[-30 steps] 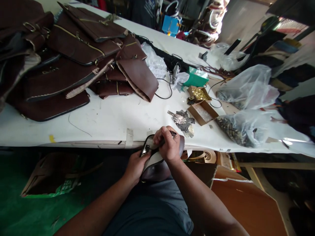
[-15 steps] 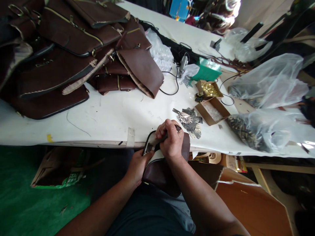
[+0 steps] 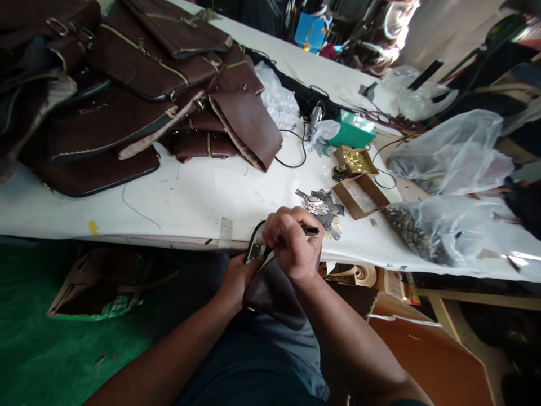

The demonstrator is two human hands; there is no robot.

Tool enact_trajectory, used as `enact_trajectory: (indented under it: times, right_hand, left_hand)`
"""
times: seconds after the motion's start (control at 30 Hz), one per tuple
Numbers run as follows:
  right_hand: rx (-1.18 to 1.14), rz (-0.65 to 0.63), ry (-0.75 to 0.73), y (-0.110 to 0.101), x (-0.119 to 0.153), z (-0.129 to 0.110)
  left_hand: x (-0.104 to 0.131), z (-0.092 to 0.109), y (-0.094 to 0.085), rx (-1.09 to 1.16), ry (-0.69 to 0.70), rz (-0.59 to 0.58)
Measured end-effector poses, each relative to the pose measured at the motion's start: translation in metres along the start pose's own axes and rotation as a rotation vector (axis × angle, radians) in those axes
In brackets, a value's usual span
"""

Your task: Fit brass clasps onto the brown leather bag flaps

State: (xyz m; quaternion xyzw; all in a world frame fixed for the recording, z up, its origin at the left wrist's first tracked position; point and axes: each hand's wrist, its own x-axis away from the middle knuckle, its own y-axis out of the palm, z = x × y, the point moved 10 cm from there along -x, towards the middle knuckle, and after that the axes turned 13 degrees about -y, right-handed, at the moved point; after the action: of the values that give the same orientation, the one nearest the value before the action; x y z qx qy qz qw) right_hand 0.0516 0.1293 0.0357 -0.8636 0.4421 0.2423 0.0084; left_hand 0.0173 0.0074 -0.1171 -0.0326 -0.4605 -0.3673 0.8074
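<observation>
Against the table's front edge, my left hand (image 3: 236,280) grips the lower left side of a dark brown leather bag piece (image 3: 276,296). My right hand (image 3: 293,242) is closed in a fist above the piece, around a dark-handled tool (image 3: 311,230) whose end sticks out past the fingers. The tool's working end is hidden, so its kind is unclear. A small pale plate (image 3: 255,251) shows inside the black-edged opening of the piece, close to my left thumb. Beyond my right hand lies a pile of flat metal plates (image 3: 323,208).
Several brown leather bags (image 3: 127,107) are heaped at the left of the white table (image 3: 190,203). A box of gold fittings (image 3: 355,161), an open cardboard box (image 3: 361,196), a green box (image 3: 353,129) and clear plastic bags (image 3: 448,228) stand at the right. A carton (image 3: 93,285) sits on the green floor.
My right fist has turned and shifted slightly right over the bag piece, tool still in it. My left hand keeps its hold. The whole view has shifted a little.
</observation>
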Motion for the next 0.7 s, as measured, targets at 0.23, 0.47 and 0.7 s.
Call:
enact_trajectory:
  times: [0.23,0.47,0.7]
  right_hand:
    - [0.193,-0.089,0.098,0.001,0.015,0.021]
    - [0.203,-0.101,0.06,0.009,0.018,0.006]
    - [0.289,0.009,-0.093,0.002,-0.016,-0.06]
  left_hand:
    - [0.004,0.004,0.0,-0.057,0.052,0.029]
    - [0.007,0.006,0.0,-0.209,0.098,0.043]
    - [0.041,0.048,-0.012,-0.699,0.294,0.029]
